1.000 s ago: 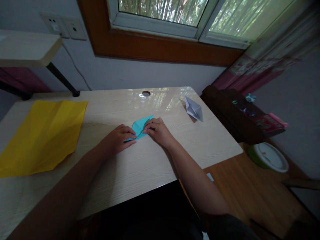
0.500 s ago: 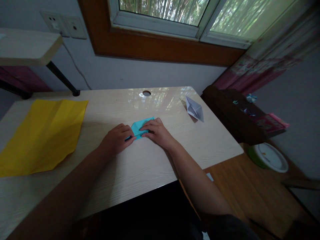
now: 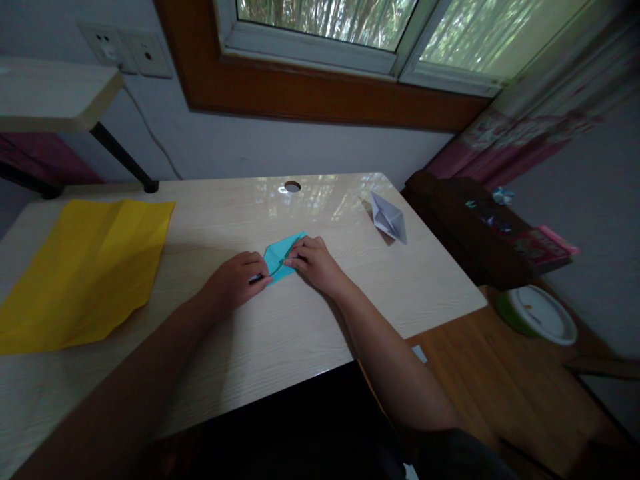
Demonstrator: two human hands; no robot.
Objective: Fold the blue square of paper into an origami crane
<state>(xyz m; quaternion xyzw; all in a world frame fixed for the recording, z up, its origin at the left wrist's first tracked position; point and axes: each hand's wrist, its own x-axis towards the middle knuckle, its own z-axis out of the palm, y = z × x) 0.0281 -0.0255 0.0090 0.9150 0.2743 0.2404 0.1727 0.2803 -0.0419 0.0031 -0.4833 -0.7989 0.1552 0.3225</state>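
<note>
On desk point(image 3: 295, 340): sheet point(image 3: 90, 273) left, folded paper point(image 3: 277, 255) middle, paper figure point(image 3: 390, 220) right, farther back; window point(image 3: 330, 27) behind.

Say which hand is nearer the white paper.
Right. The right hand holds the teal paper, left of the white paper and lower in the picture; the left hand, also on the teal paper, is farther left.

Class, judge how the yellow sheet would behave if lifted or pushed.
The yellow sheet would probably droop: its surface shows ripples. It is likely light for its size, looking thin at the edges. Lying flat, it may slide rather than roll.
</note>
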